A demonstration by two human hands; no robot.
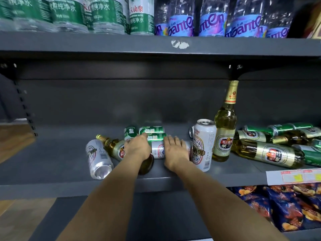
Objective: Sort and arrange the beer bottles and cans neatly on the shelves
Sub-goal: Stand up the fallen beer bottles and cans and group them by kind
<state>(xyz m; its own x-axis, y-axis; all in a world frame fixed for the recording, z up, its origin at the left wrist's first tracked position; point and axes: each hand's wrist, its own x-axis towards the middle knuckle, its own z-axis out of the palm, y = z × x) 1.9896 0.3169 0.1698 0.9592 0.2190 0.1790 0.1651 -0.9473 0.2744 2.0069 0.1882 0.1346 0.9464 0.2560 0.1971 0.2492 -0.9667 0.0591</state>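
Left of my left hand a silver can lies on the shelf. That hand grips a fallen beer bottle. My right hand rests flat, fingers straight, on a lying can; right of it stand a white can and an upright bottle.

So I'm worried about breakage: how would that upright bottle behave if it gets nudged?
The upright bottle is tall and narrow, so it would probably tip easily. It looks like full glass: likely heavy and breakable. The white can touching its left side might brace it that way only.
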